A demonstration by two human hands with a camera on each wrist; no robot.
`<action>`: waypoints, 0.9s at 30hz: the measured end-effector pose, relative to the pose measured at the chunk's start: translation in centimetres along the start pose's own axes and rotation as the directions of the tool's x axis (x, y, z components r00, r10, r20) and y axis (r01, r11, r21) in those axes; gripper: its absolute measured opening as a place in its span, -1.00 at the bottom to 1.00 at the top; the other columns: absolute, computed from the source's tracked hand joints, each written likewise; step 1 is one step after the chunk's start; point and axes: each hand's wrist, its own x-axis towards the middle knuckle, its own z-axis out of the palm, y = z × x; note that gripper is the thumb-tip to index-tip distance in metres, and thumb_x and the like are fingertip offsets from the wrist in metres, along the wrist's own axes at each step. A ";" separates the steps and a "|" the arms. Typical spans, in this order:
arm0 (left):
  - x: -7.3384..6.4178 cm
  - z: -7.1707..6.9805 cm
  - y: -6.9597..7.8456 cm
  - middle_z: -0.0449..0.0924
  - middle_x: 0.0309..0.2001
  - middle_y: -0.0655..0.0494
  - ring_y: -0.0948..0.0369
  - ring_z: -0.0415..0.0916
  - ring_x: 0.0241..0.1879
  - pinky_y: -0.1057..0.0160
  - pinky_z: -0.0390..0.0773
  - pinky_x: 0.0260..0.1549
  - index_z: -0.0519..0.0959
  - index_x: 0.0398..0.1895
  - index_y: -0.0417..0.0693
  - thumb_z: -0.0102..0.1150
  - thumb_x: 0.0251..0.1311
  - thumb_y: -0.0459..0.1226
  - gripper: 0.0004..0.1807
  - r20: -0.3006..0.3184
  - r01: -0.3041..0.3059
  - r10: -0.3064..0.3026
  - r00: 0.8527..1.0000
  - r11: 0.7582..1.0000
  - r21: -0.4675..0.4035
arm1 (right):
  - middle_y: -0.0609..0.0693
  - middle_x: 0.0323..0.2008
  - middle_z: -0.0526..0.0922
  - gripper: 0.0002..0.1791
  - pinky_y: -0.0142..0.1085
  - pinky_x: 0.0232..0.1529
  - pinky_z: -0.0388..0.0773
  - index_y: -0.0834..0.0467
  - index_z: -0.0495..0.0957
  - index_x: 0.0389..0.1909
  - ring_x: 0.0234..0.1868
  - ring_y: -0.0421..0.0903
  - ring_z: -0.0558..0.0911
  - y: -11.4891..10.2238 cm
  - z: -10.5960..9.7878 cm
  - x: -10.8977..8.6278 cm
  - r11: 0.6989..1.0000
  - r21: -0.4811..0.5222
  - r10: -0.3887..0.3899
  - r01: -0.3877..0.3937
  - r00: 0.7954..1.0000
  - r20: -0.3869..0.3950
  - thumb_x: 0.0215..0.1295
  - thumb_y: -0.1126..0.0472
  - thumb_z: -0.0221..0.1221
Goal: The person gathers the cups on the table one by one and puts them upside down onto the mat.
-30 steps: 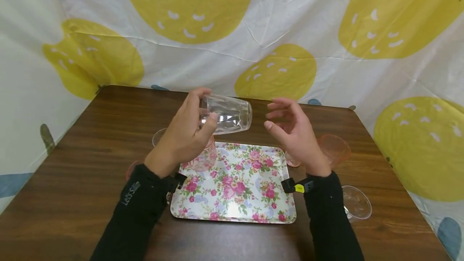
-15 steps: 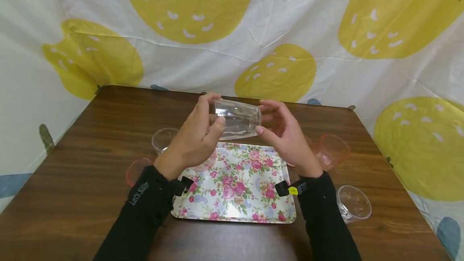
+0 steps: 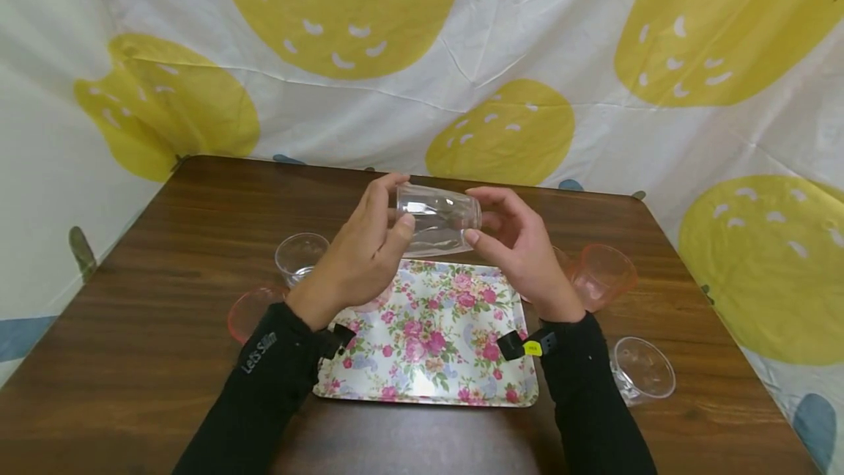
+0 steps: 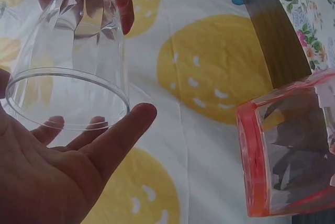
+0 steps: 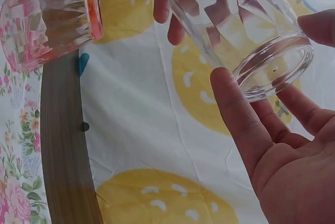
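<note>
A clear faceted tumbler lies sideways in the air over the back edge of the floral tray. My left hand holds it around the rim, thumb in front and fingers behind. At the base end, my right hand grips it between thumb and fingers, also seen near the thick bottom in the right wrist view. The tumbler looks empty. A pink tumbler stands upright on the tray's left back part, mostly hidden behind my left hand in the head view.
Left of the tray are a clear cup and a pink-rimmed cup, partly behind my sleeve. To the right stand a pink cup and a clear cup. A fruit-print cloth hangs behind the brown table.
My right hand has come in from the right and taken hold of the tumbler's base. My left hand has carried the tumbler slightly right and down.
</note>
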 end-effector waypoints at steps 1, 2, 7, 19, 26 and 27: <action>0.0 0.0 0.0 -0.03 0.56 -0.08 -0.03 0.38 0.35 -0.11 0.52 0.19 -0.09 0.58 0.05 -0.39 0.54 -0.06 -0.39 0.000 -0.003 0.003 1.000 1.000 0.003 | -0.03 0.02 0.58 -0.44 -0.37 -0.08 0.64 0.33 0.32 0.35 0.00 -0.14 0.66 0.1 0.0 0.0 1.000 0.002 -0.005 0.005 1.000 -0.002 0.35 0.42 0.19; 0.0 0.0 0.0 -0.01 0.55 -0.07 -0.03 0.38 0.35 -0.11 0.53 0.18 -0.10 0.58 0.06 -0.39 0.54 -0.06 -0.39 -0.001 -0.006 0.006 1.000 1.000 0.006 | -0.02 0.01 0.59 -0.44 -0.37 -0.09 0.64 0.32 0.32 0.35 -0.01 -0.14 0.66 0.1 -0.1 0.0 1.000 0.004 -0.009 0.009 1.000 -0.005 0.35 0.43 0.19; 0.0 -0.1 0.0 0.02 0.52 -0.06 -0.02 0.38 0.33 -0.09 0.54 0.17 -0.12 0.60 0.10 -0.36 0.55 -0.06 -0.38 -0.009 -0.022 0.022 1.000 1.000 0.015 | -0.03 -0.01 0.59 -0.45 -0.38 -0.11 0.63 0.35 0.33 0.33 -0.03 -0.14 0.66 0.2 -0.2 0.0 1.000 -0.001 -0.026 0.026 0.999 -0.027 0.33 0.44 0.19; -0.1 -1.4 -0.3 0.03 0.50 -0.08 -0.08 0.30 0.39 -0.08 0.45 0.31 -0.06 0.60 0.14 -0.30 0.56 0.00 -0.38 -0.099 -0.003 0.007 0.995 0.999 0.041 | 0.03 0.12 0.53 -0.41 -0.33 -0.03 0.68 0.30 0.37 0.33 0.07 -0.13 0.64 -0.2 -0.4 -0.1 0.996 -0.083 -0.027 0.021 0.996 -0.081 0.27 0.48 0.23; -0.2 -1.8 -0.4 0.02 0.50 -0.09 -0.08 0.30 0.39 -0.11 0.45 0.28 -0.05 0.60 0.13 -0.29 0.57 0.00 -0.38 -0.098 0.008 0.000 0.995 0.997 0.083 | 0.05 0.23 0.46 -0.38 -0.32 0.06 0.65 0.16 0.40 0.35 0.14 -0.08 0.55 -0.5 -0.1 -0.2 0.964 -0.267 -0.020 -0.007 0.995 -0.099 0.27 0.42 0.30; -0.2 -1.9 -0.4 0.03 0.50 -0.09 -0.08 0.30 0.38 -0.12 0.45 0.28 -0.05 0.60 0.13 -0.29 0.57 0.00 -0.38 -0.100 0.011 -0.002 0.995 0.996 0.090 | 0.04 0.24 0.46 -0.38 -0.31 0.07 0.65 0.13 0.41 0.35 0.15 -0.07 0.54 -0.5 -0.1 -0.3 0.956 -0.295 -0.020 -0.011 0.995 -0.101 0.27 0.40 0.31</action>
